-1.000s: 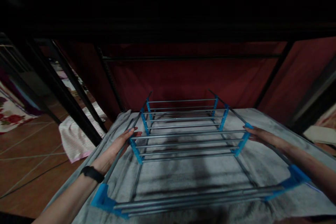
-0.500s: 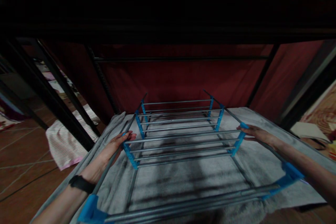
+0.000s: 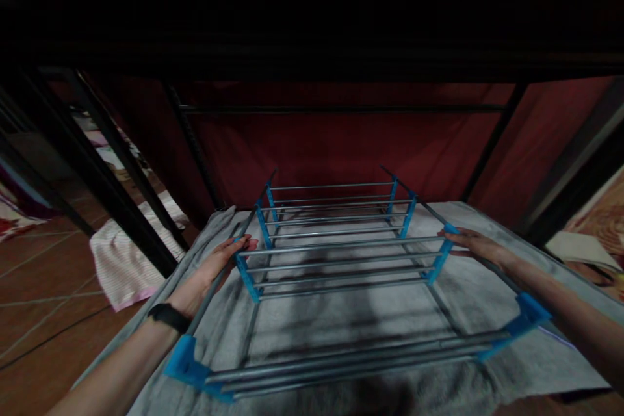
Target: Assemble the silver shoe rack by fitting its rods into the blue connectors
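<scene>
Evenly held from both sides: tiered tube rack (image 3: 341,246) on a plush grey blanket (image 3: 312,323).
Built from slim, round metal tubes (image 3: 341,262), parallel like ladder rungs, joined by angular blue plastic brackets (image 3: 440,260). Clamped at the left side rail (image 3: 207,302) by the left hand (image 3: 227,259), with fingers curled round the tube; gripped at the opposite bracket by the right hand (image 3: 475,246), with fingers closed over the plastic. Behind, smooth dark red cloth (image 3: 341,149); at left, striped fabric (image 3: 121,263) and brown floor tiles (image 3: 29,322).

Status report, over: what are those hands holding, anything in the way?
Left hand, right hand: gripping opposite sides of blue-jointed grey metal rack. Rack: over grey plush blanket. Ahead: red fabric, contact unclear.
</scene>
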`<state>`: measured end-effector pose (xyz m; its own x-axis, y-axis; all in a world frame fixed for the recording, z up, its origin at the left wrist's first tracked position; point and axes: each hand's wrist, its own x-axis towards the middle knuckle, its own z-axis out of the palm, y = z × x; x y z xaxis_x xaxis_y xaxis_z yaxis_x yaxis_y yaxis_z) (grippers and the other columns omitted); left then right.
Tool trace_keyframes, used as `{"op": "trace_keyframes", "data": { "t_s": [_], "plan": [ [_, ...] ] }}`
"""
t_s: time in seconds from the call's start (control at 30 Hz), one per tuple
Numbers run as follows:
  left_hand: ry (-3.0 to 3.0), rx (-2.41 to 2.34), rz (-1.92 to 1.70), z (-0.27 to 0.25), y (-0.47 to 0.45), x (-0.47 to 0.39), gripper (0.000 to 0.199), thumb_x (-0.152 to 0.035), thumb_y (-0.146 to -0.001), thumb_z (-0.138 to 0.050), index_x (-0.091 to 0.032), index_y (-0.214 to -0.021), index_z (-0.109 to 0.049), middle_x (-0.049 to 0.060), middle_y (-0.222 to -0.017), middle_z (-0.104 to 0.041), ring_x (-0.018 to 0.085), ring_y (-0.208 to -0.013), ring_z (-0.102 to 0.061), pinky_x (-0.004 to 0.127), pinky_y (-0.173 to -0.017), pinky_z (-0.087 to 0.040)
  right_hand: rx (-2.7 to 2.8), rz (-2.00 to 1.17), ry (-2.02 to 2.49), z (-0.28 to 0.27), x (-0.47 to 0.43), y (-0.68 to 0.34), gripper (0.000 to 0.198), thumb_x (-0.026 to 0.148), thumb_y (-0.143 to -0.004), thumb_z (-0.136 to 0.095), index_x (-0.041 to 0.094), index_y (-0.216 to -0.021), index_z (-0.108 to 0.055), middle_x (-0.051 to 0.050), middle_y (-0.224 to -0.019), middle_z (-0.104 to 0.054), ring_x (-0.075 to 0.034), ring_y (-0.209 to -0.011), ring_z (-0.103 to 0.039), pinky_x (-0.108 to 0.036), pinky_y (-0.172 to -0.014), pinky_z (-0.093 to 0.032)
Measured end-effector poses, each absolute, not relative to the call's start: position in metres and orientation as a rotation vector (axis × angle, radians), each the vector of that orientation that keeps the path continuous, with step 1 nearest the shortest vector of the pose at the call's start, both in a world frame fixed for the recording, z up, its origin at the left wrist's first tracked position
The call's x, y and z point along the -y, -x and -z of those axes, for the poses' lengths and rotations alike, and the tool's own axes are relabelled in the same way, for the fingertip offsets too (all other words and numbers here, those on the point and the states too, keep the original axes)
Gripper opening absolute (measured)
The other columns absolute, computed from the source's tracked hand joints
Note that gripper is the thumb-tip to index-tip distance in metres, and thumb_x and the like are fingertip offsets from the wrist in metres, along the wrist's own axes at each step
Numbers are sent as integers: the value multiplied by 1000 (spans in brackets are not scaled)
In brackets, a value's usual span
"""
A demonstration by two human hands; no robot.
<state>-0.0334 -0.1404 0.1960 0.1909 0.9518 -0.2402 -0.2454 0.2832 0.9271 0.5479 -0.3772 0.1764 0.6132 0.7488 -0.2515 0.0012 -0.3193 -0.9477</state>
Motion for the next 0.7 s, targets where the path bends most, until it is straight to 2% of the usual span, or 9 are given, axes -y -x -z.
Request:
{"op": "trace_keyframes", "data": {
  "t_s": [0.2,0.4,0.53,0.7],
  "plan": [
    [-901,-1016,-1016,-194,31,137,22,-19,-83,-77,-15,-104,-72,13,-97,-78,30,-100,-76,31,-74,-67,594,-886,1734,-170,376,-551,17,26,-83,-78,22,-100,-76,-6,-138,-67,-29,-139,-54,-40,-113,-47],
    [-933,-1038,-1040,-187,34,133,25,-19,-82,-77,-13,-105,-74,18,-105,-77,35,-118,-70,35,-88,-64,614,-911,1754,-161,376,-561,19,29,-84,-78,23,-102,-78,-5,-139,-66,-31,-139,-53,-43,-113,-46],
    [-938,-1025,-1060,-186,35,134,24,-18,-82,-77,-12,-105,-74,20,-105,-76,35,-120,-69,38,-95,-62,617,-933,1746,-155,374,-570,17,30,-81,-80,25,-98,-78,-4,-137,-68,-31,-141,-51,-43,-113,-45],
    [-993,-1063,-1034,-187,34,136,21,-22,-85,-73,-15,-104,-73,17,-103,-77,35,-120,-68,41,-98,-60,601,-930,1751,-159,375,-564,22,33,-84,-79,24,-104,-76,-4,-146,-62,-29,-141,-51,-41,-115,-44]
  ]
}}
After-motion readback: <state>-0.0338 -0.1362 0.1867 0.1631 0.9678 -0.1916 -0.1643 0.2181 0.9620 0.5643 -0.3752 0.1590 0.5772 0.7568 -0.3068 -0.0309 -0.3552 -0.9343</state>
